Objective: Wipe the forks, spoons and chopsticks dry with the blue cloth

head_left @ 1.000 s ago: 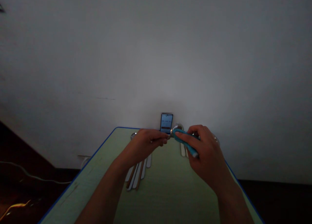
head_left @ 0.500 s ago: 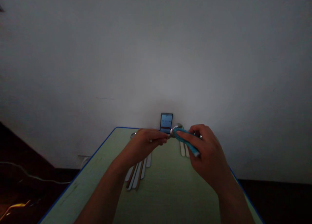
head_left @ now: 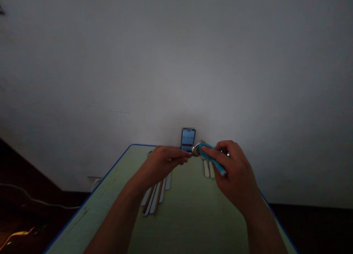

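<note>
Two surfaces fill most of the view: a pale wall point(head_left: 176, 62) and a green worktop point(head_left: 193, 221) with a blue edge, running up to it. A thin cable point(head_left: 33, 198) trails over the dark floor point(head_left: 27, 224) at lower left. A phone point(head_left: 188, 140) stands upright at the far end of the worktop, its screen lit. Below the left hand point(head_left: 161, 162), pale flat handles point(head_left: 154, 198) and thin wooden sticks point(head_left: 157, 202) lie side by side; more pale handles point(head_left: 208, 169) lie under the right hand point(head_left: 234, 169). The left hand pinches narrowly, holding a shiny metal piece point(head_left: 195, 150), perhaps a spoon bowl, whose stem is hidden by the fingers. The right hand curls around a folded blue cloth point(head_left: 212, 157), pressed against that metal. This looks like wiping, and it seems to call for a steady hold on the metal.
</note>
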Available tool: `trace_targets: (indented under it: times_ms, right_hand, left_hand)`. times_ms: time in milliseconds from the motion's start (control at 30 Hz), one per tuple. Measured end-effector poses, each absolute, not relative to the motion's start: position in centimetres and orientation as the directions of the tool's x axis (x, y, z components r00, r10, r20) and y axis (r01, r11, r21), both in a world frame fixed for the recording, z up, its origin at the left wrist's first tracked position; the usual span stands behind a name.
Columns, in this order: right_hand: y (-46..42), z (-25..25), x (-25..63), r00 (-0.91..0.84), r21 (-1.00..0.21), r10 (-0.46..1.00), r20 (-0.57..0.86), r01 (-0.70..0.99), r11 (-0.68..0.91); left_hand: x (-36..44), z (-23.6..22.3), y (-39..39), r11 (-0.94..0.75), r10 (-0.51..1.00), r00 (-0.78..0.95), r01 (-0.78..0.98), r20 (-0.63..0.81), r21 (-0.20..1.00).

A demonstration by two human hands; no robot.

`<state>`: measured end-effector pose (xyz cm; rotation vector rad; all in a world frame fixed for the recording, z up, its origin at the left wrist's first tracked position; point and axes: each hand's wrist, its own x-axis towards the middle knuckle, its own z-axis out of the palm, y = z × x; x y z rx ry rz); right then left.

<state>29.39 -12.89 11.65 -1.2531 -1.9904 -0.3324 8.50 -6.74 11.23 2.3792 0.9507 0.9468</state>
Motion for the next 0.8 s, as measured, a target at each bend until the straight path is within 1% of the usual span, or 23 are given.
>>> trace_targets:
  times_ms: [800]
  right_hand:
    - [-13.03,11.89,29.43,-0.170,-0.226,0.673,0.720,0.859,0.459]
  left_hand:
    - [8.11,11.57,-7.05,-0.648,0.750,0.512,0.444,0.418,0.619]
